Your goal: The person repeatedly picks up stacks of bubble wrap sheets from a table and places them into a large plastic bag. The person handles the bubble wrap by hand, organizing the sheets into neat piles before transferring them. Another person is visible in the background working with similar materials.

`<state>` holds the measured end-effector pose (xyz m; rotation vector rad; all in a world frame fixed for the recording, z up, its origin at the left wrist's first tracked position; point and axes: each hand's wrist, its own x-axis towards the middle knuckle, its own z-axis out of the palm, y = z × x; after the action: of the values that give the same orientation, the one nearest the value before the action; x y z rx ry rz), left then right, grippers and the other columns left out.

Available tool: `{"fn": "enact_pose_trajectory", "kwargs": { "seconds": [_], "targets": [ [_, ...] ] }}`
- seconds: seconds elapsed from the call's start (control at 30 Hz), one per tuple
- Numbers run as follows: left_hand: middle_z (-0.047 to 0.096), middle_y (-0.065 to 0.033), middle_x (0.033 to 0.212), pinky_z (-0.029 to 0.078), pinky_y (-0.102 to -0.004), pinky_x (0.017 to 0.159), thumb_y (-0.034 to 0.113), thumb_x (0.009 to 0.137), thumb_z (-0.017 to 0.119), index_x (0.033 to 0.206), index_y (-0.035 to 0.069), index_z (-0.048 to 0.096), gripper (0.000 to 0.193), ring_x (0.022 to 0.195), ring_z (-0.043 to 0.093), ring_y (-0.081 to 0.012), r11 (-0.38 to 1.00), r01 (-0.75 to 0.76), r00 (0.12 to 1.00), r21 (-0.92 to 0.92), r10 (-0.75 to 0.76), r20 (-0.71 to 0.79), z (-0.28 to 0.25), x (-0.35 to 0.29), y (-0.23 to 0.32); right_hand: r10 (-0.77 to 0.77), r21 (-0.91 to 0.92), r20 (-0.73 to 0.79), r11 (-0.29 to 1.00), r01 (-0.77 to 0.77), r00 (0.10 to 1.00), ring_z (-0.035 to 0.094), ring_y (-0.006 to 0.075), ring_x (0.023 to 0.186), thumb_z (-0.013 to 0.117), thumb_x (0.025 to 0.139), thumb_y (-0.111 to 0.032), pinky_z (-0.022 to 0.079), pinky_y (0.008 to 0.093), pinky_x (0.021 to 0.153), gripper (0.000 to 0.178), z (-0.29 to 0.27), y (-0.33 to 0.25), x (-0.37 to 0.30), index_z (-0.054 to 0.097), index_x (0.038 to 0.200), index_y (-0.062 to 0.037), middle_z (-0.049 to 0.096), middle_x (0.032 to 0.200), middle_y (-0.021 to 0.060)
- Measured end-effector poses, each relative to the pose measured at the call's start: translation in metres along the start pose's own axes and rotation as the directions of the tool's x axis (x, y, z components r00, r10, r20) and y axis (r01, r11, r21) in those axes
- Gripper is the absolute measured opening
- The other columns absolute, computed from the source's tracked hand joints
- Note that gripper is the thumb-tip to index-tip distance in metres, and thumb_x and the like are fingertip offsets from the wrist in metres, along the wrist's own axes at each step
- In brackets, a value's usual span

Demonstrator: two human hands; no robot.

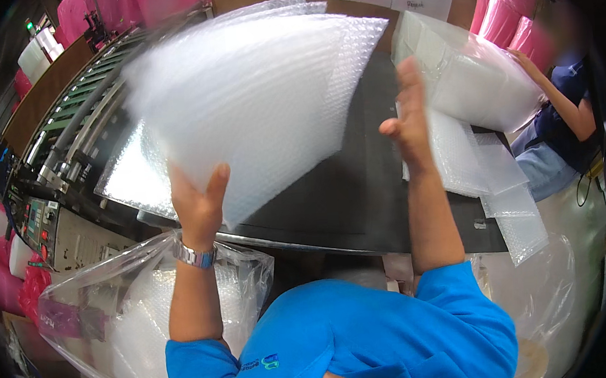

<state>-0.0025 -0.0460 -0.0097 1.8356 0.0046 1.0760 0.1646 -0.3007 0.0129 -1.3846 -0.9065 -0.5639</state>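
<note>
A fanned stack of clear bubble wrap sheets (262, 100) is tilted up over the black tabletop (319, 219), its left part smeared by motion. My left hand (200, 200), with a metal watch on the wrist, grips the near left edge of the stack. Its thumb points up, and some of its fingers are blurred against the plastic. My right hand (410, 115) is raised to the right of the stack, apart from it. Its fingers stretch upward, the thumb stands out, and nothing is in it. Under the stack, a shiny sheet (135, 174) lies flat at the left.
Loose bubble wrap sheets (455, 154) overlap the table's right edge. Behind them, a co-worker (565, 121) touches a large wrapped bundle (482, 82). A roller machine (77, 127) and control box (49, 231) flank the left. An open plastic bag (78, 289) holds bubble wrap below.
</note>
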Motion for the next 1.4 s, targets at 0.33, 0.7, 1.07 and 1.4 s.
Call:
{"fn": "enact_pose_trajectory", "kwargs": {
  "seconds": [0.33, 0.7, 1.07, 1.4],
  "targets": [
    [0.060, -0.0084, 0.089, 0.045, -0.0305, 0.074, 0.022, 0.064, 0.077, 0.098, 0.001, 0.057, 0.045, 0.084, 0.056, -0.0189, 0.904, 0.426, 0.860, -0.029, -0.395, 0.324, 0.004, -0.057, -0.059, 0.465, 0.363, 0.517, 0.642, -0.676, 0.719, 0.041, 0.0215, 0.114, 0.078, 0.059, -0.039, 0.033, 0.0348, 0.096, 0.092, 0.025, 0.081, -0.067, 0.032, 0.128, 0.0002, 0.045, 0.121, 0.0092],
    [0.062, -0.0101, 0.094, 0.046, -0.0288, 0.075, 0.017, 0.073, 0.070, 0.099, -0.001, 0.059, 0.034, 0.085, 0.058, -0.0181, 0.837, 0.484, 0.869, -0.255, -0.426, 0.251, 0.016, -0.069, -0.102, 0.515, 0.386, 0.454, 0.621, -0.682, 0.727, 0.042, 0.0208, 0.114, 0.074, 0.064, -0.045, 0.034, 0.0348, 0.095, 0.088, 0.027, 0.090, -0.082, 0.033, 0.128, -0.0002, 0.044, 0.123, 0.0097],
    [0.045, -0.0198, 0.103, 0.037, -0.0391, 0.091, -0.004, 0.060, 0.056, 0.117, -0.007, 0.030, 0.063, 0.098, 0.049, -0.0325, 0.774, -0.012, 0.914, 0.633, 0.266, -0.308, -0.027, -0.019, -0.048, 0.606, 0.160, 0.296, 0.731, -0.664, 0.738, 0.040, 0.0249, 0.115, 0.067, 0.076, -0.033, 0.037, 0.0361, 0.093, 0.065, 0.024, 0.104, -0.087, 0.036, 0.128, -0.0087, 0.040, 0.124, 0.0138],
    [0.043, -0.0214, 0.107, 0.040, -0.0403, 0.089, -0.002, 0.060, 0.060, 0.118, -0.008, 0.029, 0.066, 0.097, 0.048, -0.0331, 0.558, -0.014, 0.814, 0.830, 0.488, -0.315, -0.079, -0.020, -0.045, 0.587, -0.079, 0.406, 0.786, -0.613, 0.700, 0.046, 0.0205, 0.105, 0.065, 0.077, -0.026, 0.040, 0.0325, 0.087, 0.050, 0.032, 0.095, -0.091, 0.046, 0.119, -0.0077, 0.044, 0.118, 0.0109]
  ]
}}
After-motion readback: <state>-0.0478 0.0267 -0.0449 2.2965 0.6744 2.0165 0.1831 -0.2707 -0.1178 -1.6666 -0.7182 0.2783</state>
